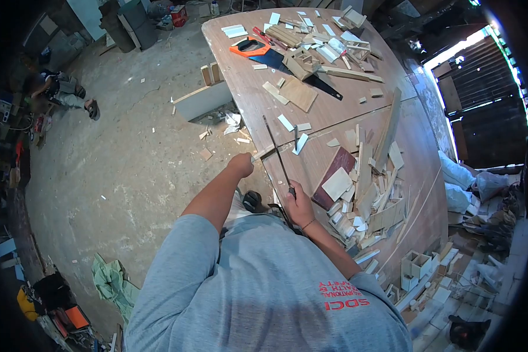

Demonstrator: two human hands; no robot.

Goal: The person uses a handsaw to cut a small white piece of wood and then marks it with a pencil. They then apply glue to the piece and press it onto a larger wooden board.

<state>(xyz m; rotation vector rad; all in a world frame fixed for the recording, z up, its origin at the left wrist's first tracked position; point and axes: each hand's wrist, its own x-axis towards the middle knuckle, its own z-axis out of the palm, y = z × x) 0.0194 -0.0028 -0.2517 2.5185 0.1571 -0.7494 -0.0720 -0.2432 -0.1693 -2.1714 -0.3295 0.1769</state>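
Note:
My left hand (241, 165) is closed around the end of a small wooden strip (266, 152), which lies over the near-left edge of the table. In my right hand (299, 204) is the dark handle of a narrow saw (278, 151). Its long, thin blade points away from me and crosses the strip close to the table edge. A white offcut (300, 144) and a dark pencil-like stick (295, 136) lie just right of the blade.
On the table (334, 126), an orange-handled handsaw (270, 57) lies among wood pieces at the far end. Offcuts and a maroon board (334, 173) are heaped on the right. A grey panel (204, 102) stands by the left edge. A person (64, 89) sits far left.

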